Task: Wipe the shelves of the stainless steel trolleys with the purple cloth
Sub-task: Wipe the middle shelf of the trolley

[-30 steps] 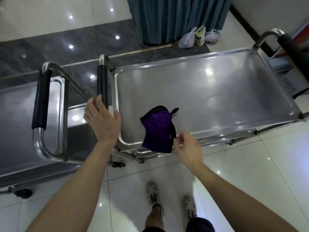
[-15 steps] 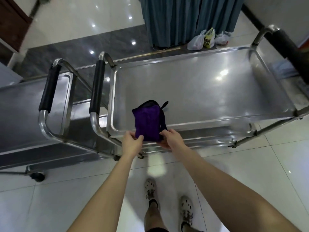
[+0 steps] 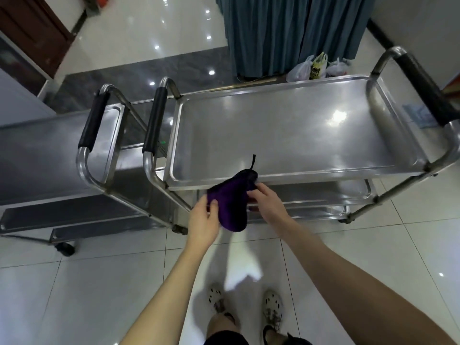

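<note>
The purple cloth (image 3: 230,202) is bunched and held in the air just off the near rim of the top shelf (image 3: 286,135) of the trolley in front (image 3: 410,168). Its upper end overlaps that rim, though contact cannot be told, and a thin black loop (image 3: 253,161) sticks up over the steel. The left hand (image 3: 202,224) pinches the cloth's lower left edge between thumb and fingers. The right hand (image 3: 267,201) grips its right side, with the fingers curled under the fabric. Both hands sit just in front of the shelf's near rim, towards its left end, and nothing lies between them and the shelf surface. Under the top shelf, two lower shelves (image 3: 318,195) show as narrow strips, mostly hidden by it. A black-padded handle (image 3: 155,120) rises at the shelf's left end and another (image 3: 428,93) at its right end. Just beyond the left handle stands a second trolley (image 3: 49,155), its own padded handle (image 3: 93,120) close alongside, so the two frames sit tight together there. One of its castors (image 3: 65,248) rests on the tiles to the front left of the shelf. Behind the shelf's far rim hangs a teal curtain (image 3: 286,28), with plastic bags (image 3: 316,69) on the floor at its foot. Farther off to the back left of the shelf are a dark floor band (image 3: 149,73) and a brown door (image 3: 32,28). Well in front of the shelf, on pale tiles (image 3: 74,295), are the person's shoes (image 3: 272,303).
</note>
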A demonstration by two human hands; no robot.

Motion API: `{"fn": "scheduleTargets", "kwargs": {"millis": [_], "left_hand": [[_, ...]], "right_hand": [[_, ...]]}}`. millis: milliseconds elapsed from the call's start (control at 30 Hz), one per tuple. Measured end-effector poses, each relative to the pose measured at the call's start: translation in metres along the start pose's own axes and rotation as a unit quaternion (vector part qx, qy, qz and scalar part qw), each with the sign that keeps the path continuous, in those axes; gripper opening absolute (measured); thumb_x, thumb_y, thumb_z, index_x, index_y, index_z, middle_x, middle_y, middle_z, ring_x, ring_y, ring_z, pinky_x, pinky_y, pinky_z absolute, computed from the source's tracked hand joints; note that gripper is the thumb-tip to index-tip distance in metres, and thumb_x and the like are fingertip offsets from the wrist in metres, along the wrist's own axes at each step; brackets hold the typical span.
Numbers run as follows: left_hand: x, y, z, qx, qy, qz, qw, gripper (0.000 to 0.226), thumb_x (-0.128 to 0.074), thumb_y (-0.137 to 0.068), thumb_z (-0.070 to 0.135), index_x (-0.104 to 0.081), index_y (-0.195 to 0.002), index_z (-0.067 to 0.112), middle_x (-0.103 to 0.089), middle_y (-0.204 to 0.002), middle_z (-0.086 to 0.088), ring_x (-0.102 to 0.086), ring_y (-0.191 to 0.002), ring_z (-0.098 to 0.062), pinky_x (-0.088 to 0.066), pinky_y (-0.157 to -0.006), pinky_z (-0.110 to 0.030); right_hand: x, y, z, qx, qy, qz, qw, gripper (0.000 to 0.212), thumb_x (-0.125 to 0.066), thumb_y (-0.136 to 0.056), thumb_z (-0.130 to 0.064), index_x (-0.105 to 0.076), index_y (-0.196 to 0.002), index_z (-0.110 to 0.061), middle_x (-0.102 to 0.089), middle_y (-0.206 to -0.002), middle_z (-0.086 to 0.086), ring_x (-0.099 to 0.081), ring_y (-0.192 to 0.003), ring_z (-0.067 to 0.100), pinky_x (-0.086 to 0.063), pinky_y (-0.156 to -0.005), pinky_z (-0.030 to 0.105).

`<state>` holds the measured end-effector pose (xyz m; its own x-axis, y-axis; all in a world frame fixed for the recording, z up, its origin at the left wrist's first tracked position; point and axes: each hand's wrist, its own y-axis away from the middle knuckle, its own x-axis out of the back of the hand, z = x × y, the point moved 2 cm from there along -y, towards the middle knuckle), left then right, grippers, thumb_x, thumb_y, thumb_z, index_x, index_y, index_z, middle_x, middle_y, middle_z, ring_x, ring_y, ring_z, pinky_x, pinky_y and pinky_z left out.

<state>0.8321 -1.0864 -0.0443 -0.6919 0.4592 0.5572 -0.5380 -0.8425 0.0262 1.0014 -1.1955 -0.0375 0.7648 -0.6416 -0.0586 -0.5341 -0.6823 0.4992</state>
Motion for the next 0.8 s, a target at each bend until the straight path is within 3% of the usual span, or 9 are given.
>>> {"fn": "scheduleTargets", "kwargs": {"millis": [67, 133, 267, 300, 400, 467, 633, 733, 800], "left_hand": [[0.009, 0.012, -0.012, 0.119, 0.071, 0.040, 0.990, 0.023, -0.046, -0.112, 0.017, -0.067, -0.121, 0.022, -0.075, -0.107, -0.001, -0.074, -0.099, -0.026, -0.060, -0.089, -0.042], [0.024, 0.019, -0.027, 0.190, 0.084, 0.061, 0.976, 0.025, -0.045, -0.110, 0.011, -0.068, -0.119, 0.016, -0.075, -0.110, -0.016, -0.076, -0.095, -0.040, -0.064, -0.085, -0.058], [0.053, 0.035, -0.051, 0.244, 0.057, 0.055, 0.967, 0.021, -0.054, -0.105, 0.008, -0.072, -0.098, 0.016, -0.081, -0.091, -0.016, -0.080, -0.066, -0.029, -0.065, -0.057, -0.037], [0.058, 0.037, -0.055, 0.258, 0.054, 0.050, 0.963, 0.019, -0.057, -0.104, 0.009, -0.073, -0.095, 0.015, -0.081, -0.085, -0.014, -0.080, -0.064, -0.027, -0.065, -0.057, -0.037], [0.067, 0.043, -0.064, 0.307, 0.078, 0.006, 0.948, 0.015, -0.061, -0.100, 0.007, -0.075, -0.094, 0.004, -0.079, -0.073, -0.011, -0.080, -0.064, -0.028, -0.069, -0.068, -0.049], [0.067, 0.048, -0.065, 0.316, 0.093, -0.035, 0.944, 0.014, -0.062, -0.101, 0.005, -0.075, -0.097, 0.001, -0.080, -0.077, -0.014, -0.081, -0.069, -0.031, -0.069, -0.074, -0.052], [0.071, 0.074, -0.056, 0.290, 0.212, -0.109, 0.927, 0.019, -0.061, -0.099, -0.006, -0.074, -0.112, -0.007, -0.081, -0.092, -0.022, -0.082, -0.084, -0.036, -0.068, -0.079, -0.044], [0.074, 0.083, -0.049, 0.272, 0.291, -0.163, 0.903, 0.035, -0.049, -0.098, -0.013, -0.074, -0.122, -0.004, -0.079, -0.111, -0.026, -0.079, -0.104, -0.038, -0.064, -0.098, -0.048], [0.078, 0.087, -0.048, 0.230, 0.291, -0.204, 0.906, 0.054, -0.040, -0.091, -0.021, -0.075, -0.125, 0.000, -0.080, -0.117, -0.021, -0.077, -0.112, -0.033, -0.062, -0.100, -0.045]], "right_hand": [[0.009, 0.009, -0.001, 0.041, 0.158, 0.041, 0.986, 0.012, -0.059, -0.103, -0.020, -0.068, -0.103, -0.011, -0.075, -0.098, 0.008, -0.071, -0.094, 0.030, -0.059, -0.084, 0.043], [0.021, 0.017, -0.004, 0.074, 0.272, 0.078, 0.956, 0.009, -0.067, -0.097, -0.025, -0.066, -0.094, -0.017, -0.072, -0.087, 0.003, -0.069, -0.084, 0.026, -0.057, -0.074, 0.039], [0.032, 0.036, -0.002, 0.086, 0.337, 0.146, 0.926, 0.015, -0.075, -0.093, -0.025, -0.062, -0.092, -0.019, -0.069, -0.086, 0.001, -0.067, -0.077, 0.020, -0.057, -0.065, 0.037], [0.027, 0.040, 0.001, 0.091, 0.347, 0.142, 0.923, 0.015, -0.074, -0.095, -0.025, -0.060, -0.093, -0.020, -0.068, -0.087, -0.001, -0.066, -0.077, 0.017, -0.055, -0.063, 0.032], [0.000, 0.049, 0.011, 0.102, 0.376, 0.090, 0.917, 0.013, -0.068, -0.101, -0.020, -0.055, -0.101, -0.023, -0.066, -0.092, -0.003, -0.064, -0.081, 0.011, -0.052, -0.064, 0.025], [-0.022, 0.054, 0.016, 0.119, 0.395, 0.059, 0.909, 0.010, -0.065, -0.102, -0.020, -0.055, -0.102, -0.023, -0.065, -0.089, -0.005, -0.063, -0.079, 0.011, -0.047, -0.063, 0.026], [-0.082, 0.082, 0.036, 0.140, 0.372, -0.011, 0.918, 0.015, -0.064, -0.105, -0.024, -0.067, -0.119, -0.021, -0.073, -0.109, 0.000, -0.070, -0.099, 0.022, -0.059, -0.092, 0.047], [-0.101, 0.095, 0.046, 0.170, 0.363, -0.041, 0.915, 0.025, -0.073, -0.099, -0.035, -0.068, -0.122, -0.027, -0.067, -0.116, -0.012, -0.066, -0.102, 0.009, -0.058, -0.092, 0.036], [-0.108, 0.104, 0.051, 0.180, 0.387, -0.058, 0.903, 0.042, -0.084, -0.087, -0.045, -0.064, -0.120, -0.029, -0.061, -0.116, -0.014, -0.061, -0.101, 0.005, -0.055, -0.087, 0.027]]}}
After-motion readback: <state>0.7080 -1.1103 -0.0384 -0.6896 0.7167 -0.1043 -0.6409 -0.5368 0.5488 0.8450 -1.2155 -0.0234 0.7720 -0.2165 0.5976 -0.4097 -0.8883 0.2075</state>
